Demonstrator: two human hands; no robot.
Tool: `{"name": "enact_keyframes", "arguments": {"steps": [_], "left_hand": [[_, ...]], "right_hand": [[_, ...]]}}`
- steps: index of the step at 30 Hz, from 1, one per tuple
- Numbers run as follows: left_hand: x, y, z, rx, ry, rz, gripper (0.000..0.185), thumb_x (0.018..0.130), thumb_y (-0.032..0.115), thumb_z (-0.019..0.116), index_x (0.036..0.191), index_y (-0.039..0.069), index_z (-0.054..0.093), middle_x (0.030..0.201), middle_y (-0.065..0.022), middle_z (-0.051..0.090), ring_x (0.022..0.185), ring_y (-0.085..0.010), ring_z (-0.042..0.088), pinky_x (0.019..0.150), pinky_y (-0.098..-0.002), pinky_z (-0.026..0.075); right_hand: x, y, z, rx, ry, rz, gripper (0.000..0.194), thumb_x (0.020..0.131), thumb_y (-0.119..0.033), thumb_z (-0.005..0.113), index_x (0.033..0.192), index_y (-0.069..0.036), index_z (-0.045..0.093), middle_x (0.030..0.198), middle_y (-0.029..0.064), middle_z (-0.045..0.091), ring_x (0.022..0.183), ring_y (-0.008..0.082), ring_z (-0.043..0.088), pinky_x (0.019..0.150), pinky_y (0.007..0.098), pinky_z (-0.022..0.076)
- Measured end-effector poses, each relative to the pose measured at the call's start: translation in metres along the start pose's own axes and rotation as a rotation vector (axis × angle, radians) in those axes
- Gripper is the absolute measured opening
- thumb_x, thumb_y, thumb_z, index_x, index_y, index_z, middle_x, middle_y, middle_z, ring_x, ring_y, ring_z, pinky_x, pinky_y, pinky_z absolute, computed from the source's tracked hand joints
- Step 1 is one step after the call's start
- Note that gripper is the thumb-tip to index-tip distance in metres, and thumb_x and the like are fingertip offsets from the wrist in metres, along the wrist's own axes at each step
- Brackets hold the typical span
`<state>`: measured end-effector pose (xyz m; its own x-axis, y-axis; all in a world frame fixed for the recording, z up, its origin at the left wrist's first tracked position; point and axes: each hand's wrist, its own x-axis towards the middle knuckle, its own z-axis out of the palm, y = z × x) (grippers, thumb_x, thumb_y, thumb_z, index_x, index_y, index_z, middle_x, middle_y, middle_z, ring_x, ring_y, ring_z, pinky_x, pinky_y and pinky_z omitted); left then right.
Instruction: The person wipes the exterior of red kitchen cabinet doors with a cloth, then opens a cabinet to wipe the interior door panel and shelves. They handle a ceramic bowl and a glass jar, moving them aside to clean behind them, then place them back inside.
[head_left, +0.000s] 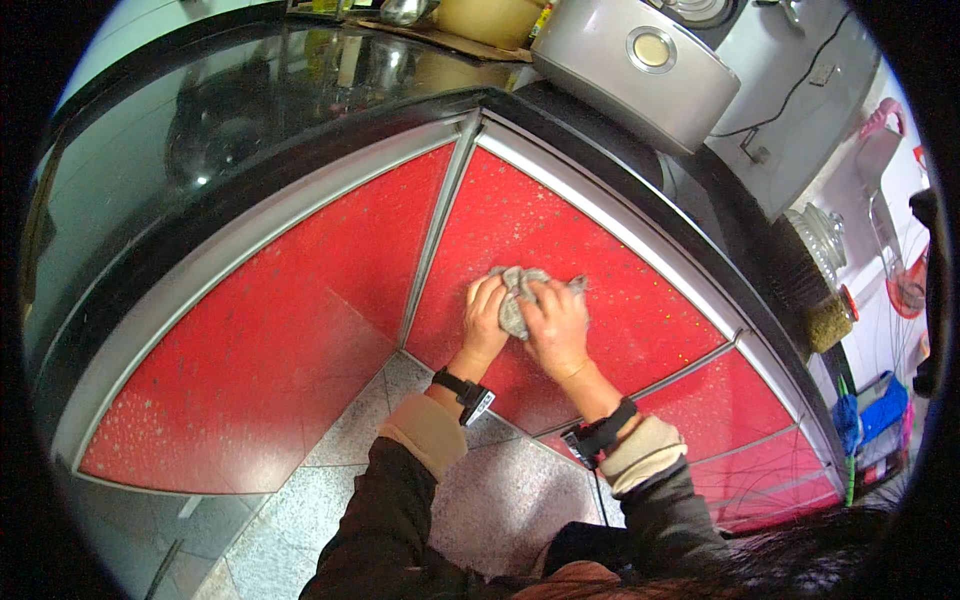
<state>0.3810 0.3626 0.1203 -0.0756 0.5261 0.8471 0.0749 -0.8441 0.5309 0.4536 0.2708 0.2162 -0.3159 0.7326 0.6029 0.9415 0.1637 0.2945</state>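
Observation:
A crumpled grey cloth (514, 313) is bunched between my two hands, against the red cabinet door (525, 217) with its small star pattern and metal edge trim. My left hand (485, 315) grips the cloth's left side, fingers curled onto it. On the other side my right hand (556, 322) holds the cloth, with a corner poking out past the fingers. The hands are close together, and both wrists wear black straps with small devices. A second red door (300, 300) meets this one at the metal corner strip. The palms are hidden.
Above the doors runs a black countertop (247, 142), its edge overhanging. A silver appliance (637, 67) stands on it, with a yellowish pot (487, 22) behind. Glass jars (829, 322) sit at the right. Below lies the tiled floor (495, 495); drawer fronts (750, 442) are at lower right.

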Motion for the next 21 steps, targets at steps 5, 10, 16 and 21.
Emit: {"name": "enact_keyframes", "arguments": {"steps": [5,10,16,21], "left_hand": [[-0.079,-0.038,-0.047,0.241,-0.496,-0.329,0.031,0.070,0.009,0.064,0.099,0.000,0.056,0.107,-0.0167,0.058,0.102,-0.0339,0.053,0.087,-0.0401,0.043],[-0.110,-0.044,-0.098,-0.208,-0.921,-0.535,0.021,0.081,0.013,0.053,0.096,0.000,0.060,0.093,-0.0195,0.063,0.092,-0.0366,0.059,0.080,-0.0420,0.047],[-0.034,-0.005,-0.074,-0.531,-0.465,-0.553,0.019,0.088,0.015,0.058,0.098,-0.001,0.060,0.091,-0.0044,0.062,0.086,-0.0107,0.058,0.076,-0.0270,0.048],[0.053,0.037,-0.006,-0.486,-0.260,-0.542,0.011,0.084,0.011,0.064,0.090,0.003,0.061,0.078,0.0012,0.061,0.069,-0.0060,0.055,0.061,-0.0209,0.045]], "right_hand": [[-0.035,-0.044,0.070,-0.033,-0.409,-0.040,0.039,0.059,-0.013,0.065,0.097,-0.007,0.063,0.107,0.0088,0.056,0.100,0.0276,0.049,0.086,0.0440,0.0406],[-0.083,-0.059,0.092,0.364,-0.648,0.184,0.038,0.064,-0.014,0.064,0.100,-0.003,0.061,0.097,0.0139,0.060,0.096,0.0329,0.054,0.085,0.0411,0.0443],[-0.170,-0.041,0.043,1.081,-0.376,0.683,0.030,0.068,-0.004,0.066,0.097,-0.001,0.061,0.093,0.0089,0.062,0.088,0.0207,0.060,0.080,0.0306,0.0472],[-0.216,-0.062,0.014,1.412,-0.369,0.897,0.030,0.070,0.004,0.066,0.099,-0.001,0.062,0.094,0.0049,0.063,0.089,0.0139,0.058,0.079,0.0284,0.0456]]}}
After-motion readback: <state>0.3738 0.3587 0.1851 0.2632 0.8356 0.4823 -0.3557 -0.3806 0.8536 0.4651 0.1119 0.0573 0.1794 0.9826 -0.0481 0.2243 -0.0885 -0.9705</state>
